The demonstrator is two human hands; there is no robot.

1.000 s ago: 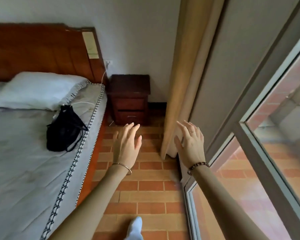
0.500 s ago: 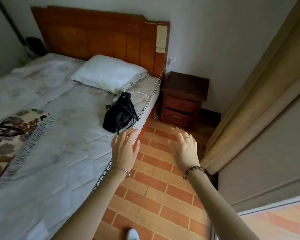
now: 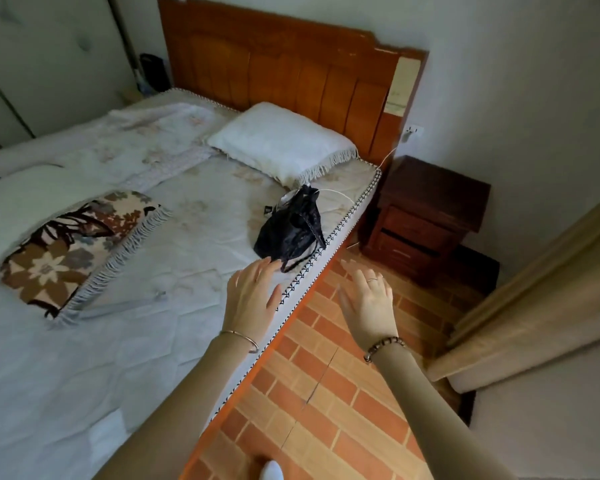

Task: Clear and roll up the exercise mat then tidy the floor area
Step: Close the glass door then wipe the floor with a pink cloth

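Terracotta brick-patterned floor tiles (image 3: 326, 393) took up less of your view than they had a second before. You had swung your head away from the glass door, now out of sight, and round to the white quilted mattress of the bed (image 3: 146, 358).

Your left hand (image 3: 253, 299), which had hung over the tiles, was now above the mattress edge. Its fingertips reached the crumpled black fabric bag with cords (image 3: 288, 230), though I could not tell whether they touched it or stopped just short. Your right hand (image 3: 368, 299) was over the floor just beside the bed, with the dark wooden nightstand (image 3: 426, 216) further ahead of it. Both hands were spread as before, fingers straight and apart, palms down, holding nothing.

The exercise mat was nowhere in view. It was not on the strip of tiles between the bed and the beige curtain (image 3: 534, 289), nor on the mattress. Only the bag, a white fringed pillow (image 3: 278, 140) and a folded brown floral blanket (image 3: 63, 254) lay there.

So the turn looked like a search rather than progress. My judgement was that clearing and rolling had not begun, and that the mat lay somewhere your camera had not yet faced. The left hand's drift toward the bag suggested you might pick it up next, but the bag lay on the bed, not the floor, so taking it would do little for the task.
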